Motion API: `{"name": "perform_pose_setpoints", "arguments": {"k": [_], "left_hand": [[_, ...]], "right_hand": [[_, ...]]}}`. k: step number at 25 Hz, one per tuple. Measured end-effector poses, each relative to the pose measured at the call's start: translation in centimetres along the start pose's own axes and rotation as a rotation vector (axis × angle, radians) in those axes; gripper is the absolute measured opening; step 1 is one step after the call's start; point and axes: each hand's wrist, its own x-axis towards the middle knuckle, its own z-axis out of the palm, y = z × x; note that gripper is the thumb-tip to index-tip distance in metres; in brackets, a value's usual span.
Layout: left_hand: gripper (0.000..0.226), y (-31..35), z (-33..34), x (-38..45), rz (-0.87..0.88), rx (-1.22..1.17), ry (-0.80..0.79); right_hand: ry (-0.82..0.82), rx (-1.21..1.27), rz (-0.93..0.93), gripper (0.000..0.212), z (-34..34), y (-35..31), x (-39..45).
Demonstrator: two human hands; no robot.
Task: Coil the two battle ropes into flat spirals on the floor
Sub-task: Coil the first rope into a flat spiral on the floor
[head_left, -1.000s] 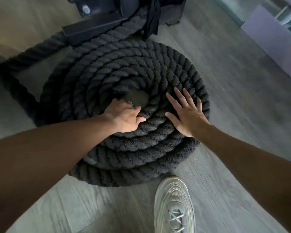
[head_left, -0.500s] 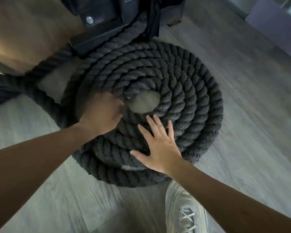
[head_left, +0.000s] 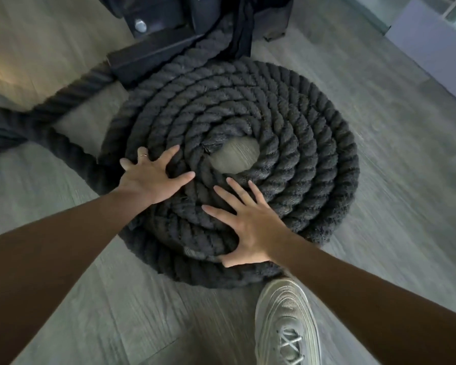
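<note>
A thick black battle rope lies wound into a flat spiral (head_left: 295, 143) on the grey wood floor, with a small bare gap of floor at its centre. My left hand (head_left: 150, 177) rests flat on the spiral's left turns, fingers spread; a ring shows on one finger. My right hand (head_left: 250, 222) presses flat on the near turns, fingers spread toward the centre. Another stretch of black rope (head_left: 63, 151) runs off from the spiral's left side toward the frame's left edge, where more dark rope (head_left: 0, 135) lies.
A black metal machine base (head_left: 156, 51) with a bolt stands just behind the spiral, and dark straps hang beside it. My pale sneaker (head_left: 287, 322) stands on the floor at the spiral's near edge. A pale purple block (head_left: 432, 48) sits at the far right.
My left hand has slid from the spiral's centre out to its left turns and flattened. My right hand moved from the right side to the near turns.
</note>
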Motion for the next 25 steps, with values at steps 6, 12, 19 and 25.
{"name": "perform_pose_setpoints", "arguments": {"k": [6, 12, 19, 25], "left_hand": [[0.082, 5.4, 0.2, -1.5, 0.07, 0.055, -0.017], [0.096, 3.5, -0.9, -0.1, 0.599, 0.5, 0.185], [0.104, 4.6, -0.5, 2.6, 0.851, 0.57, 0.121], [0.098, 5.8, 0.2, 1.1, 0.796, 0.507, 0.149]], "right_hand": [[-0.111, 0.053, -0.003, 0.111, -3.8, 9.1, -3.4], [0.015, 0.278, 0.154, 0.081, -3.6, 7.2, -3.7], [0.038, 0.208, 0.409, 0.088, -0.6, 0.2, -2.1], [0.023, 0.156, 0.31, 0.09, -2.3, 3.1, -2.3]]}}
